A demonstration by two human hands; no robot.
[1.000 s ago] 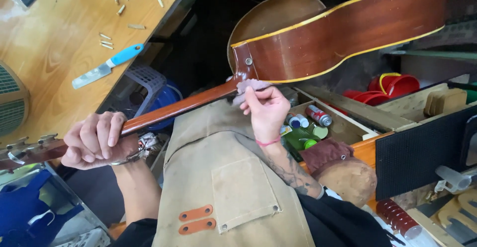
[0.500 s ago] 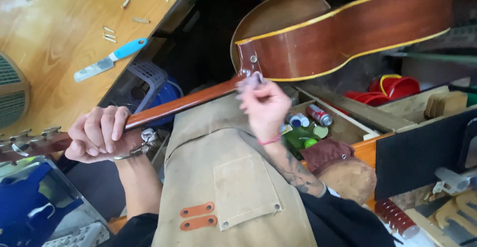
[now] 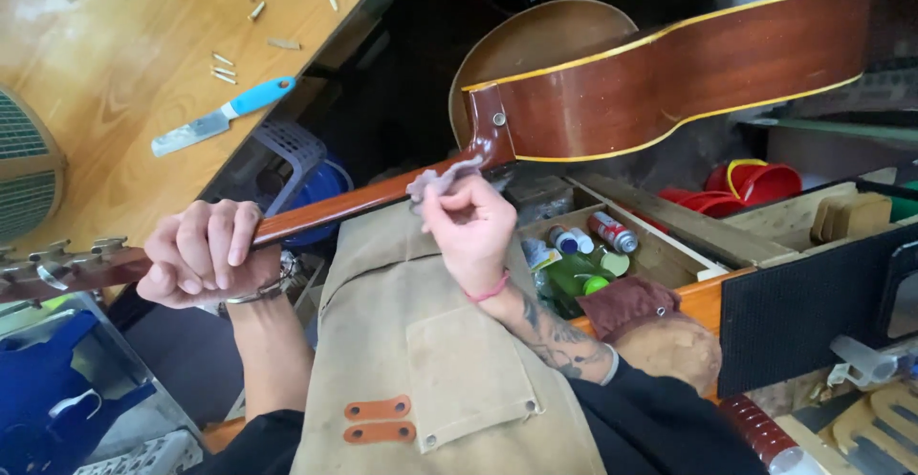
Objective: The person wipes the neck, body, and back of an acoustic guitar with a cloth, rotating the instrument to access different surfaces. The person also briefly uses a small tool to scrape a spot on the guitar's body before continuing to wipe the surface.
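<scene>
Wood, glossy and stiff: the guitar [image 3: 669,83] lies across our lap, bulky but probably light. Our left hand [image 3: 201,250] wraps the neck [image 3: 335,209] near the headstock, a sound hold; our right hand [image 3: 469,226] pinches a soft grey rag [image 3: 440,181] against the heel.

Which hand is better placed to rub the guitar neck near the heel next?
The right hand: it pinches the grey pad against the guitar neck there. The left hand grips the neck near the tuners.
</scene>
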